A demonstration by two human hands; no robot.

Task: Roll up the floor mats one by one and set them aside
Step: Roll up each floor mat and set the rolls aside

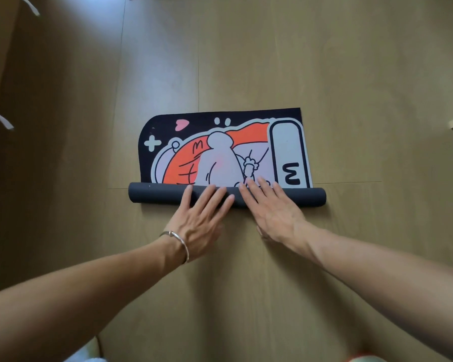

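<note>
The half-rolled mat (220, 152) lies on the floor (246, 61); the left hand (199, 218) and right hand (270, 210) press its dark roll (152, 195), fingers (249, 192) spread flat. It is best pushed forward evenly from both palms, so the ends wind level and tight

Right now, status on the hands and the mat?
Left hand, right hand: open, pressing the roll. Mat partly rolled. Nothing blocks the flat part.
</note>
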